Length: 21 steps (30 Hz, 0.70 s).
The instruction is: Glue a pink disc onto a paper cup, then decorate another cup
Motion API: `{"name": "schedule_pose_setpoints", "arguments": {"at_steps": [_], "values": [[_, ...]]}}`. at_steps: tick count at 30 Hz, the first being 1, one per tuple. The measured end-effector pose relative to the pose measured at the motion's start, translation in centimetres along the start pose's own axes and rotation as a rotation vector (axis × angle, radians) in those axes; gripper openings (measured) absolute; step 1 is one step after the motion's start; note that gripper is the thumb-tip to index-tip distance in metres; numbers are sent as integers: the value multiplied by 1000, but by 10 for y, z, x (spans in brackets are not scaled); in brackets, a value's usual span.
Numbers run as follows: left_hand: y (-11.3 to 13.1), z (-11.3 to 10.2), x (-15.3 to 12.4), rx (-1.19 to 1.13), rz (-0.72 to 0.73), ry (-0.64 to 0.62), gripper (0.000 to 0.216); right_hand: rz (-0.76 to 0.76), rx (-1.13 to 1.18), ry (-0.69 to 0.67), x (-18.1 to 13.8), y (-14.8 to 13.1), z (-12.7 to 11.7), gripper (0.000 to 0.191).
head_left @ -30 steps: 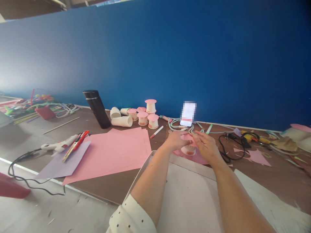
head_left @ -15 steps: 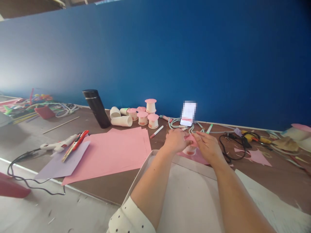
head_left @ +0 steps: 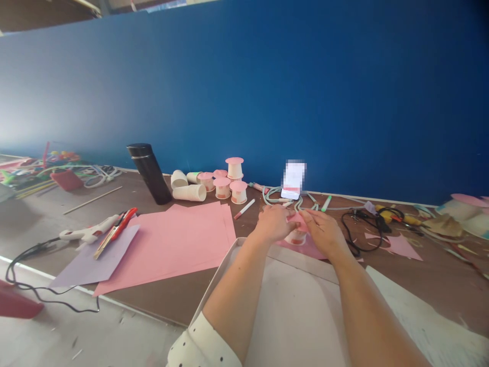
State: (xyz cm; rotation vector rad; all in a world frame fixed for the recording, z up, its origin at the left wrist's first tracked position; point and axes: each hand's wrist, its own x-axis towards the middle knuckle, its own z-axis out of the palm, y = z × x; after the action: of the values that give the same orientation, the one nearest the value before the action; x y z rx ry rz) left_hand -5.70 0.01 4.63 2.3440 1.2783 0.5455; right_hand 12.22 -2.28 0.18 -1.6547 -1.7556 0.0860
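Observation:
My left hand and my right hand meet over a small white paper cup that stands on a pink paper scrap. Both hands pinch a pink paper piece on top of the cup, fingers curled round its edge. A large pink paper sheet lies to the left of my hands. Behind it several finished cups with pink tops stand in a group by the blue wall.
A black flask stands left of the cups. A glue gun, red-handled scissors and a lilac sheet lie at left. A phone, cables, markers and pink offcuts lie at right. A pale board lies under my forearms.
My fingers have shifted slightly on the pink piece and both hands have drawn a little closer together over the cup. The view has drifted a little; nothing else has moved.

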Motion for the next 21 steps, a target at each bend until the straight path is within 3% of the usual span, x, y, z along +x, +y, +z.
{"name": "schedule_pose_setpoints", "arguments": {"at_steps": [21], "values": [[5,-6,-3,-7,-18,-34,39,-69,-24,-15,-4,-2,-1,44]]}}
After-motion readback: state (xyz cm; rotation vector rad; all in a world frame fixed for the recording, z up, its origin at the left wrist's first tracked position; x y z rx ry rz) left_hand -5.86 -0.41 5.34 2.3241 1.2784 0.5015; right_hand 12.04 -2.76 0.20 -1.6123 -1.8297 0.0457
